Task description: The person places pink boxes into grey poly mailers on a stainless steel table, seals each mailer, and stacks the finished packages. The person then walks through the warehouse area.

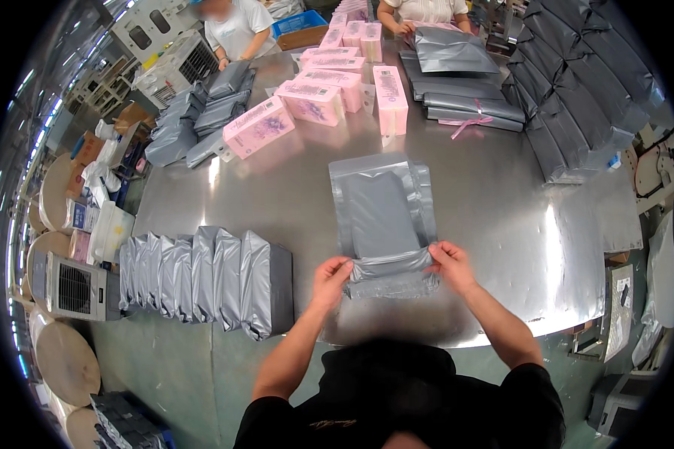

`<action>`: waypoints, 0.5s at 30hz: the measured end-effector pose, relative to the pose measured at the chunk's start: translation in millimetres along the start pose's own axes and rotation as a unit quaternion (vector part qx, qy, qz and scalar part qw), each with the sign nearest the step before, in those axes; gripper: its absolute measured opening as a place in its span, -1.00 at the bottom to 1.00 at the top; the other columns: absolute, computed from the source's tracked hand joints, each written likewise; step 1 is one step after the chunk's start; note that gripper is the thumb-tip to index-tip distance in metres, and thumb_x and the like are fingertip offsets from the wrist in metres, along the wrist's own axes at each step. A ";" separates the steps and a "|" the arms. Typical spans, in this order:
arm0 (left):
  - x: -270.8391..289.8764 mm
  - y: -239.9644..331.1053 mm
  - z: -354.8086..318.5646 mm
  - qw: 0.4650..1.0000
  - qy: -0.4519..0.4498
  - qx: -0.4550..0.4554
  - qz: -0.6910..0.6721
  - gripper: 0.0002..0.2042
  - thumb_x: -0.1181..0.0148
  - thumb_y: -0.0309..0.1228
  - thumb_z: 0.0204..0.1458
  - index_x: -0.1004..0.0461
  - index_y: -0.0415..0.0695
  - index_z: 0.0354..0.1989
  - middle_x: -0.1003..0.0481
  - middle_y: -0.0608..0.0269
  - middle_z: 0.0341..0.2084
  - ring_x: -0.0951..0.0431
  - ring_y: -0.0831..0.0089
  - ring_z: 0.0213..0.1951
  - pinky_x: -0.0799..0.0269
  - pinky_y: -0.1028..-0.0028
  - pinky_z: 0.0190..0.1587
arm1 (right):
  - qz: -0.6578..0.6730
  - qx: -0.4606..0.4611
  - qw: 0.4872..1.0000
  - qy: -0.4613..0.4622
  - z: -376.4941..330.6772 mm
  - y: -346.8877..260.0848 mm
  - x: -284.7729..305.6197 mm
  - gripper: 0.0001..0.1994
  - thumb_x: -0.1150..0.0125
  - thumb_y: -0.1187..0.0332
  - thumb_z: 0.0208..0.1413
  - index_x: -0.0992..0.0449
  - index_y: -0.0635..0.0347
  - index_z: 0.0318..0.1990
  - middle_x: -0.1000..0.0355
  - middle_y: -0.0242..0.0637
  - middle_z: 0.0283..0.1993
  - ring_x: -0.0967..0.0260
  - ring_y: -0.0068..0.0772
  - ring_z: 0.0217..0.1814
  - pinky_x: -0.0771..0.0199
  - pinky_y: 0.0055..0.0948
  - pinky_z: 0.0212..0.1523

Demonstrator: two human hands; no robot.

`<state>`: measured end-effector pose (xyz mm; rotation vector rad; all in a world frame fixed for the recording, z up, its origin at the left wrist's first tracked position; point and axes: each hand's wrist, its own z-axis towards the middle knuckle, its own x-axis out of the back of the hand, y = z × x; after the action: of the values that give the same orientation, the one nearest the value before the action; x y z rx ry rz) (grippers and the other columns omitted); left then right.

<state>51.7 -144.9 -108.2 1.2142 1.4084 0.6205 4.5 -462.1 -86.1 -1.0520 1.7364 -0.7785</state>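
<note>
Toward the surface's (pixel 509 239) near edge, both hands (pixel 333 278) are pinching a seemingly light, soft, slippery grey bag (pixel 382 221) by its fold ends.

A mailing bag (pixel 382 213) lies just right of centre on the table (pixel 494 217), its near end between the left hand (pixel 333 278) and the right hand (pixel 451 263). A bag row (pixel 232 280) stands at lower left. Packs (pixel 309 102) reach from beyond the mailing bag to top centre, between bag heaps (pixel 221 108) at upper left and a bag stack (pixel 457 54). Piled bags (pixel 588 108) rise at upper right.
</note>
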 end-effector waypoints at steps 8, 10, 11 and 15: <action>-14.6 -5.2 8.7 0.992 -0.011 0.115 -0.051 -0.63 -0.38 -0.33 0.19 -0.47 -0.08 0.13 -0.49 0.43 -0.19 -0.45 0.63 -0.28 -0.43 0.50 -0.31 | -0.016 -0.069 0.997 0.010 22.5 7.1 5.8 -0.68 -0.29 0.22 0.30 -0.43 0.14 0.08 -0.48 -0.40 -0.05 -0.50 -0.52 -0.14 -0.69 -0.32 -0.28; 3.5 -16.3 8.4 0.985 -0.048 0.138 -0.091 -0.51 -0.41 -0.30 0.16 -0.37 -0.04 0.23 -0.46 0.40 -0.10 -0.47 0.58 -0.22 -0.49 0.45 -0.29 | -0.029 -0.100 0.994 -0.026 21.5 5.5 -0.7 -0.58 -0.27 0.21 0.31 -0.36 0.12 0.23 -0.46 -0.32 0.10 -0.51 -0.40 0.00 -0.72 -0.17 -0.23; 21.3 -29.8 7.7 0.979 -0.079 0.151 -0.111 -0.46 -0.42 -0.28 0.15 -0.32 -0.03 0.26 -0.45 0.38 -0.06 -0.48 0.55 -0.18 -0.51 0.43 -0.27 | -0.035 -0.120 0.991 -0.046 17.3 0.2 -8.6 -0.53 -0.25 0.20 0.32 -0.31 0.11 0.29 -0.43 -0.28 0.17 -0.50 -0.31 0.08 -0.73 -0.08 -0.21; 15.6 -31.2 -38.0 0.963 -0.132 0.142 -0.189 -0.42 -0.39 -0.16 0.16 -0.28 0.01 0.29 -0.46 0.31 0.02 -0.54 0.43 -0.03 -0.58 0.39 -0.19 | 0.175 -0.266 0.932 -0.171 -6.8 -4.2 -49.1 -0.34 -0.25 0.16 0.31 -0.13 0.10 0.46 -0.31 -0.13 0.36 -0.40 0.04 0.29 -0.70 0.26 -0.13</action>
<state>8.5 -131.3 -132.8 1.1545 1.4793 -0.0113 9.3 -419.3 -61.1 -1.0998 1.7900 0.1145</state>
